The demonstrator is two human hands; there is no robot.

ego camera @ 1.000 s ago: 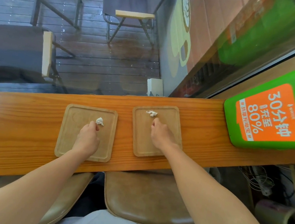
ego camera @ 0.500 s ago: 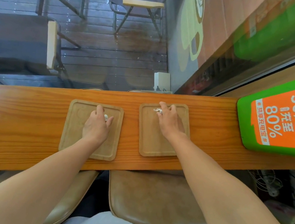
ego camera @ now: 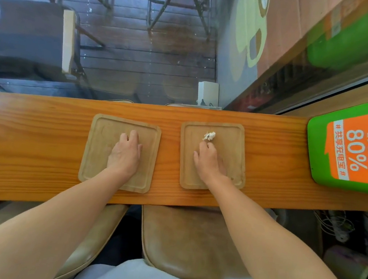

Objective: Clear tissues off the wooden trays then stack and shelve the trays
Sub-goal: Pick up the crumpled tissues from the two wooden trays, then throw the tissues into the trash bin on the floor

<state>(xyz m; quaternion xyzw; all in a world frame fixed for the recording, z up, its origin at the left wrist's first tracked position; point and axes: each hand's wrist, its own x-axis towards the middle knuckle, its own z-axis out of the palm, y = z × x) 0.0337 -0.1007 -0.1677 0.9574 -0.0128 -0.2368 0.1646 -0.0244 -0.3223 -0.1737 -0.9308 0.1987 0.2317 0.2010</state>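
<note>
1. Left hand (ego camera: pixel 124 154) lies palm-down, fingers curled, on the left wooden tray (ego camera: pixel 100 143); whether it encloses a tissue cannot be told.
2. Right hand (ego camera: pixel 209 163) rests on the right wooden tray (ego camera: pixel 232 149), fingertips just touching a crumpled tissue (ego camera: pixel 209 136), not gripping.
3. Judgement: the tissue is light and soft; pinch its bulk. The trays are stiff; lift them by the rims.

We see two square, light wooden trays with rounded corners and a shallow grooved border, lying flat and side by side but apart. The left tray (ego camera: pixel 99 152) shows no tissue of its own. The right tray (ego camera: pixel 231 158) carries a small crumpled white tissue (ego camera: pixel 209 136) near its far edge.
</note>
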